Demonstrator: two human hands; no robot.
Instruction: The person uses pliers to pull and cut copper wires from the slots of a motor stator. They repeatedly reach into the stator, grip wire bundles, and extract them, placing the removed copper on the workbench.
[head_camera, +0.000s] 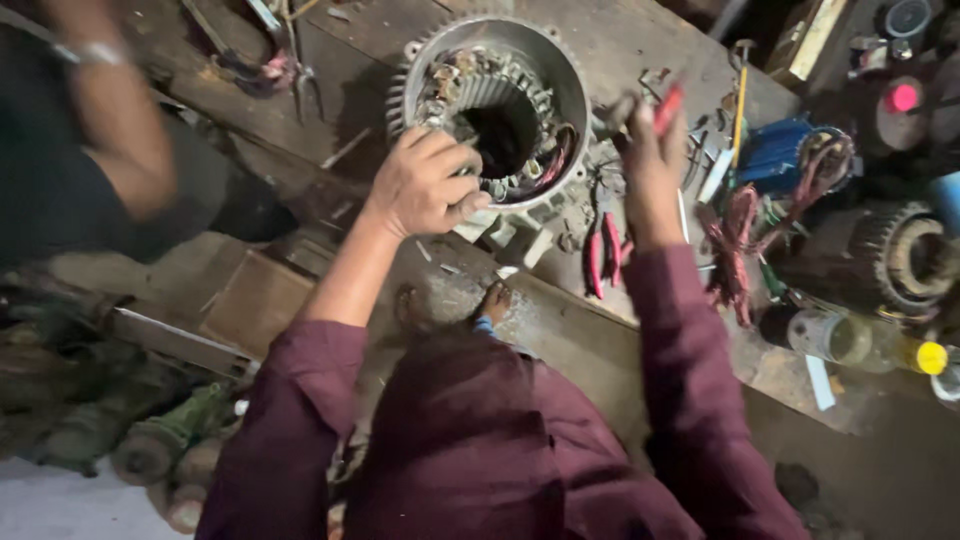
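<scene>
On a cluttered wooden workbench (600, 40), left hand (425, 185) grip curls on the motor stator (490, 110); right hand (650, 135) pinches a red-handled tool (668, 108).

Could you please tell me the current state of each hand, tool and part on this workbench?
Motor housing: lying on the bench, open end up, windings exposed.
Left hand: resting on the housing's rim, fingers curled.
Right hand: raised, grip shut on a red-handled tool.
Red pliers: lying unheld on the bench.
Clear bottle: lying on its side.
Another person's arm: off the bench, blurred.
</scene>
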